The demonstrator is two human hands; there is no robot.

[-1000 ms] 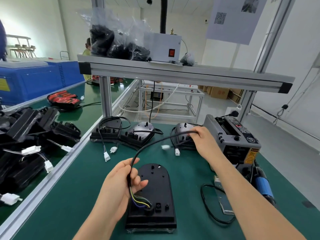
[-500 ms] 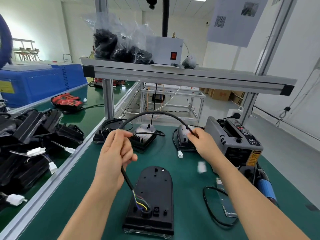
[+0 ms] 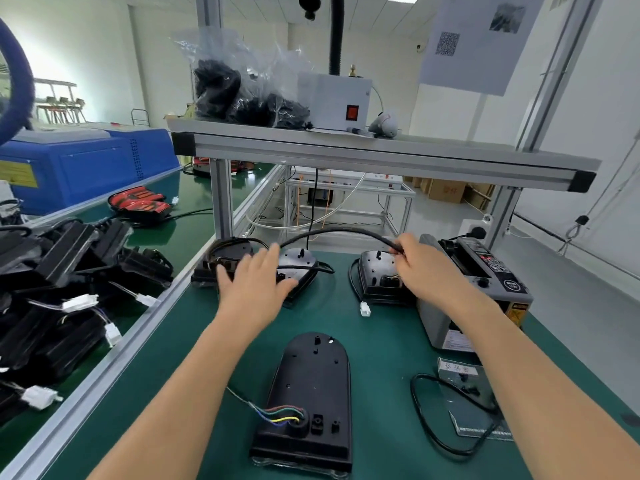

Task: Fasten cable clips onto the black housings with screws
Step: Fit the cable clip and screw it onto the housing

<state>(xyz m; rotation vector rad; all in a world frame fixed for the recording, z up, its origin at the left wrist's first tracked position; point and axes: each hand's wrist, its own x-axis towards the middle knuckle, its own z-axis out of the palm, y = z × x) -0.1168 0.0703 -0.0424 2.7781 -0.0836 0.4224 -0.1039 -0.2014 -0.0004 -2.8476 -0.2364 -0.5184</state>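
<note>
Black housing lies flat on the green tabletop, near centre, coloured wires at its near end. Left hand: fingers spread, holding nothing. Right hand pinches black cable above far housings.

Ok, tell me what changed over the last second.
The left hand slid up the thick black cable, away from the near rounded black plastic housing, fingers now spread. The right hand kept pinching the cable; the housing stayed put.

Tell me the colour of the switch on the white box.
The switch is red; the head view shows it.
</note>
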